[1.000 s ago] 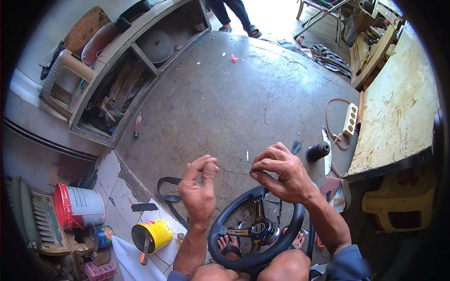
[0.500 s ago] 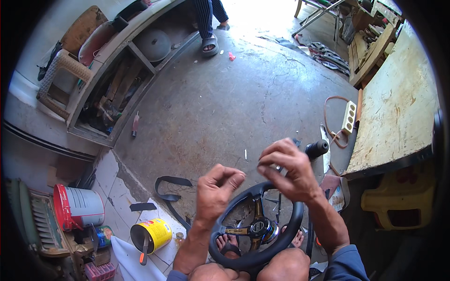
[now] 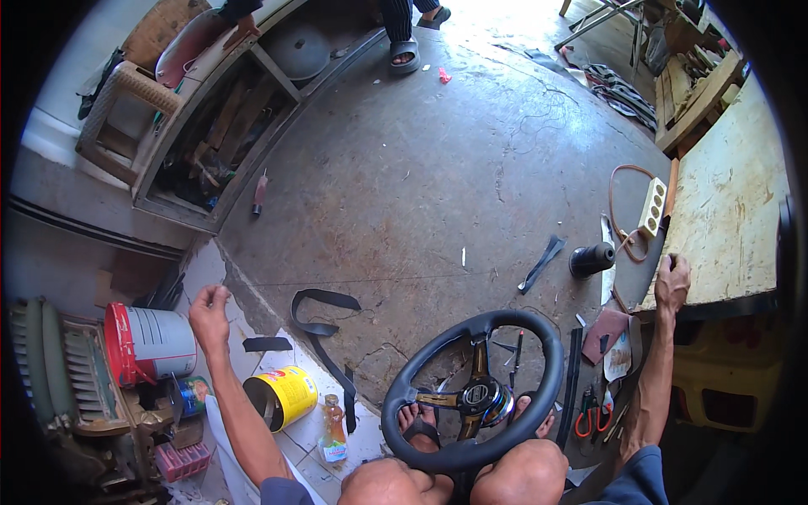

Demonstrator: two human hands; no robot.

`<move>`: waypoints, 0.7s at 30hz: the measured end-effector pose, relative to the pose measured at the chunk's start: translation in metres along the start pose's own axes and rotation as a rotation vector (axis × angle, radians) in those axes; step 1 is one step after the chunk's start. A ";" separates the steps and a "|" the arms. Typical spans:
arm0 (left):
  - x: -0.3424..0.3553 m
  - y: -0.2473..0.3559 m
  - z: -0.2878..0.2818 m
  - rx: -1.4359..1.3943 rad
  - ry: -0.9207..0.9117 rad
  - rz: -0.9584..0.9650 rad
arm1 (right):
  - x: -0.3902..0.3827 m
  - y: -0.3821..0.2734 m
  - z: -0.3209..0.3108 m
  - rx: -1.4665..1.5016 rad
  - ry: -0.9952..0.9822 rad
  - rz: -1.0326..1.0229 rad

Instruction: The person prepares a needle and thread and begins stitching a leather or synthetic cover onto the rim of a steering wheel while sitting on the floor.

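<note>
Evidently, left hand (image 3: 210,313): fingers pinched taut thread (image 3: 362,279).
Right hand (image 3: 673,284): fingers were curled shut, contents unclear.
Steering wheel (image 3: 478,396): looked black-wrapped; stitching left was untellable.

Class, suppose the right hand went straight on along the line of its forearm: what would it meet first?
Probably the pale, stained board: the right hand overlaps its edge in this view. Depth is unclear, so it might pass above it.

steering wheel (image 3: 476,396) before the knees (image 3: 518,477), bottle (image 3: 334,429) at left, power strip (image 3: 652,209) ahead right
</note>
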State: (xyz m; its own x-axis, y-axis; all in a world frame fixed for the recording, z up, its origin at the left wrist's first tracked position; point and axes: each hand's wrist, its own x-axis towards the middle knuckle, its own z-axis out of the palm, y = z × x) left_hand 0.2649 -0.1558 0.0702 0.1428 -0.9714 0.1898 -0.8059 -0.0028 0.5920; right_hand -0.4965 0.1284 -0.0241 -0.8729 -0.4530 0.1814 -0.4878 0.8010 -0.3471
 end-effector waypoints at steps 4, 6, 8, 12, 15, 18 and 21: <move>-0.032 0.106 0.037 -0.288 -0.167 0.111 | -0.021 -0.031 -0.011 -0.161 0.254 -0.283; -0.068 0.186 0.052 -0.278 -0.321 0.290 | -0.070 -0.140 -0.056 0.450 0.052 -0.357; -0.092 0.232 0.077 -0.351 -0.469 0.535 | -0.111 -0.205 -0.080 0.610 -0.276 -0.593; -0.113 0.301 0.093 -0.454 -0.623 0.737 | -0.143 -0.265 -0.098 1.055 -0.914 -0.706; -0.105 0.305 0.094 -0.543 -0.637 0.690 | -0.133 -0.251 -0.112 1.031 -0.888 -0.539; -0.097 0.265 0.093 -0.528 -0.694 0.453 | -0.114 -0.204 -0.101 1.091 -0.616 -0.426; -0.092 0.217 0.093 -0.474 -0.656 0.169 | -0.091 -0.144 -0.094 0.967 -0.397 -0.127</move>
State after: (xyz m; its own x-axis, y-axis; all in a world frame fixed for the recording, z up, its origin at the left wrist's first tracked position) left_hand 0.0233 -0.0892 0.1082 -0.4415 -0.8914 -0.1029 -0.4374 0.1137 0.8921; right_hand -0.3481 0.0910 0.0960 -0.6641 -0.7475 0.0148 -0.2060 0.1639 -0.9647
